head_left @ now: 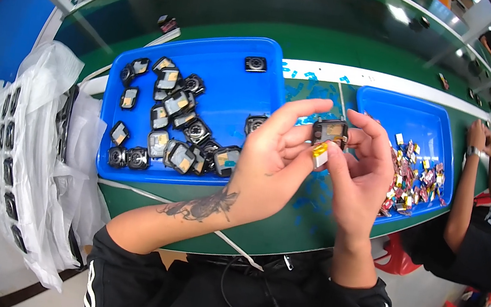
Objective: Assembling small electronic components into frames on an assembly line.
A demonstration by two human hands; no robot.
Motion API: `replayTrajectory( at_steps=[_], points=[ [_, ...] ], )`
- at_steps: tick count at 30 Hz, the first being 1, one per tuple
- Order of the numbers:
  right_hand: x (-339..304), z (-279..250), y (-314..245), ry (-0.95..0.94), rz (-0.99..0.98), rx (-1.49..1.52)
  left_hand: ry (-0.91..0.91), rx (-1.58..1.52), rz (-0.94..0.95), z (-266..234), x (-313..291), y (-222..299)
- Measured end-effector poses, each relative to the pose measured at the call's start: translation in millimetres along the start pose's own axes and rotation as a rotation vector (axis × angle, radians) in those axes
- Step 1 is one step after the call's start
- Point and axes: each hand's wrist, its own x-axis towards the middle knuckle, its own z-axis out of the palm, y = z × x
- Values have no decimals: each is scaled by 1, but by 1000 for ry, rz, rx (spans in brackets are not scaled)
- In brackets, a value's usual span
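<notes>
Over the green table, both hands meet around a small black watch-like casing [330, 130] whose open inside faces me. My left hand [273, 161] steadies the casing from the left, its forefinger stretched above it. My right hand [363, 175] is curled in from the right, its fingers at the casing's right side. Just below the casing, a small silver battery with yellow tape [320, 156] sits between my two thumbs, the right thumb pressed against it. The curled fingers hide part of the casing, and any wire to the battery cannot be made out.
Left of my hands, a large blue tray [225, 79] contains several black casings [179, 103]. A smaller blue tray [388, 105] at right holds many wired batteries [411, 180]. Blue scraps [307, 211] dot the green table [196, 223]. Another person [472, 221] works at far right; wrapped racks [34, 152] stand left.
</notes>
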Motion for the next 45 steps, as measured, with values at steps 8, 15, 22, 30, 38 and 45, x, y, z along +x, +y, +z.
replayTrajectory(
  at_steps=[8,15,22,30,38,45],
  points=[
    [173,-35,12,-155,154,-371,-176,1010,835,-29,0,126],
    [259,-43,122,-50,243,-757,-765,585,941,-22,-59,176],
    [239,-29,101,85,-243,-1058,362,685,892,47,-95,165],
    [111,50,11,-1119,-436,-971,221,1100,974,-50,-56,174],
    [71,47,20,-953,-252,-875,41,1913,-453,-127,13,103],
    [54,28,10,-536,-410,-607,19,1251,-194,-74,30,80]
  ],
)
